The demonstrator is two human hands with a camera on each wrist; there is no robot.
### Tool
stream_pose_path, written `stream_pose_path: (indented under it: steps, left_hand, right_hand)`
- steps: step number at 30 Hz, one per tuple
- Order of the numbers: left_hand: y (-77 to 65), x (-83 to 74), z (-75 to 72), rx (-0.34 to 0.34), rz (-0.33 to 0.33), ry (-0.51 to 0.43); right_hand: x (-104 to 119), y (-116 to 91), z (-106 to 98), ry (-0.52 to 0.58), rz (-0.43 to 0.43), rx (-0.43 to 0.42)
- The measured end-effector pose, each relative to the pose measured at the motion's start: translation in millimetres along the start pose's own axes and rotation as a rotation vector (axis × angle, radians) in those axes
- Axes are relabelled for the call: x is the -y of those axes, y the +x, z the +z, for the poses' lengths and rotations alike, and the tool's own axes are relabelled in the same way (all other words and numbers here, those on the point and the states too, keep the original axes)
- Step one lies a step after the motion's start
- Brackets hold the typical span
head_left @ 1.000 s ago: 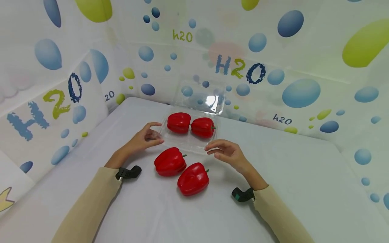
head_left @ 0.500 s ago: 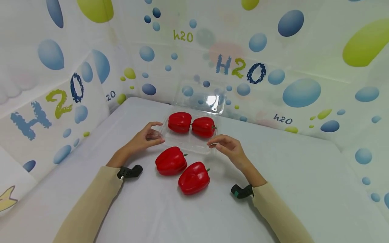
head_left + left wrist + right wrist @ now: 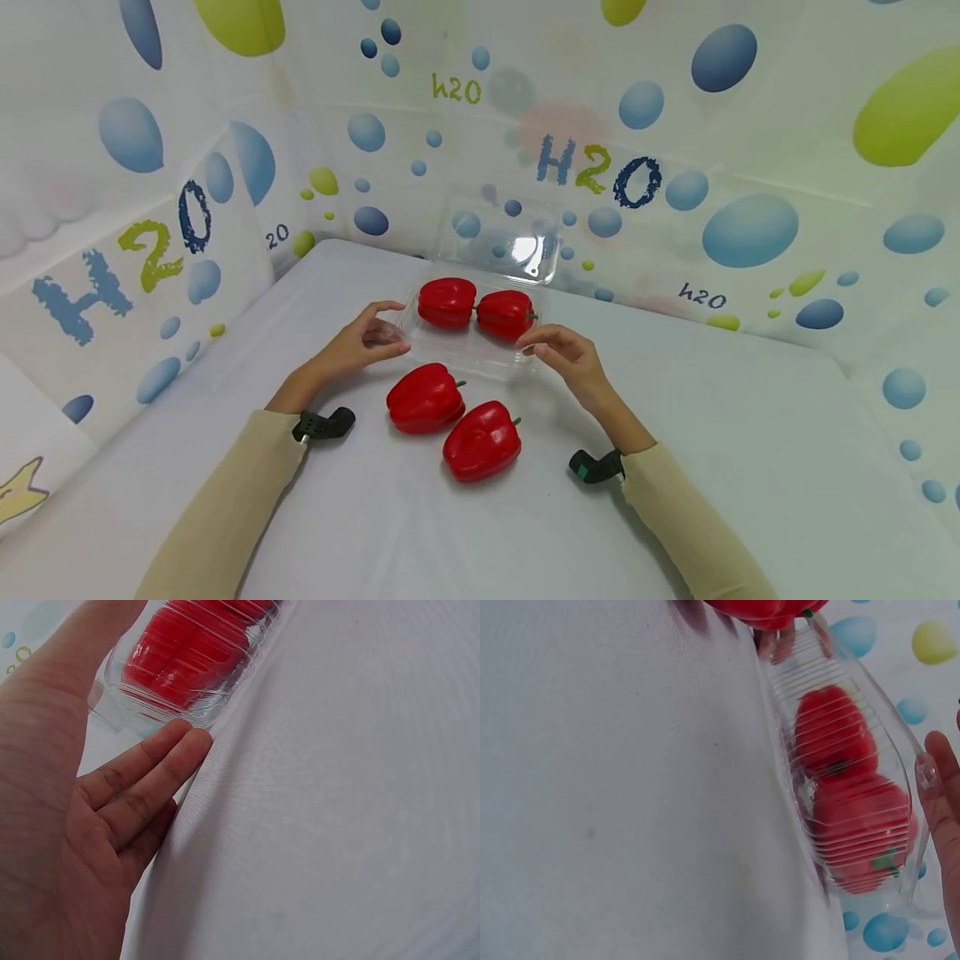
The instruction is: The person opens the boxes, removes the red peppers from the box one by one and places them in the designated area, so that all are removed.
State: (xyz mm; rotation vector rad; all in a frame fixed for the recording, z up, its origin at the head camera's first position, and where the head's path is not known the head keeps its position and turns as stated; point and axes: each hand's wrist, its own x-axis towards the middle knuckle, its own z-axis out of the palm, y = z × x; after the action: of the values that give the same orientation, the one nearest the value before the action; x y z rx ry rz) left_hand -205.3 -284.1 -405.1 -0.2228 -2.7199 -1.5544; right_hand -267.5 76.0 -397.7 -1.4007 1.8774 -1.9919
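Note:
A clear plastic clamshell box lies on the table, its lid raised at the back. Two red bell peppers sit inside, side by side. My left hand is at the box's left end, thumb and index finger spread along that wall. In the left wrist view, straight fingers reach the box's lower edge. My right hand pinches the box's front right corner between thumb and bent fingers. Two more red bell peppers, one on the left and one on the right, lie in front of the box.
A white cloth covers the table. Behind it and to the left hangs a white curtain with blue and green drops and H2O lettering, close behind the raised lid. Each wrist bears a small black camera.
My right hand has moved slightly up and toward the box's front right corner, and its fingers now lap over the rim. The left hand, box and peppers stay put.

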Motion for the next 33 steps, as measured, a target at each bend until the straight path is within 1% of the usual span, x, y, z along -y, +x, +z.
stream_pose_path:
  steps: [3,5,7,11,14,22,27,33]
  left_hand:
    - [-0.4,-0.7,-0.9,0.0,0.002,0.002]
    - [-0.6,-1.0,-0.5,0.001,0.0,0.001]
    - [-0.5,-0.4,0.0,-0.001,-0.001,0.0]
    - [0.5,2.8,-0.2,0.001,0.01,-0.018]
    - [1.6,4.7,-0.7,0.002,0.025,-0.033]
    - [0.2,2.3,-3.4,0.0,0.021,-0.011]
    - [0.2,1.4,-4.2,-0.007,0.026,-0.003]
    - [1.2,2.9,-1.7,-0.002,0.029,-0.012]
  right_hand:
    - [-12.6,1.5,-4.6,-0.039,-0.009,-0.02]
    - [-14.4,2.1,-5.3,-0.047,0.009,-0.045]
    - [-11.3,3.3,-3.7,-0.046,0.028,-0.067]
    - [3.0,6.7,2.1,-0.024,0.082,-0.106]
    - [5.2,8.9,3.4,-0.022,0.099,-0.129]
    - [-7.1,12.7,2.6,-0.023,0.069,-0.18]
    - [-6.5,16.1,3.2,-0.007,0.087,-0.225]
    - [-9.1,18.4,0.6,0.005,0.082,-0.247]
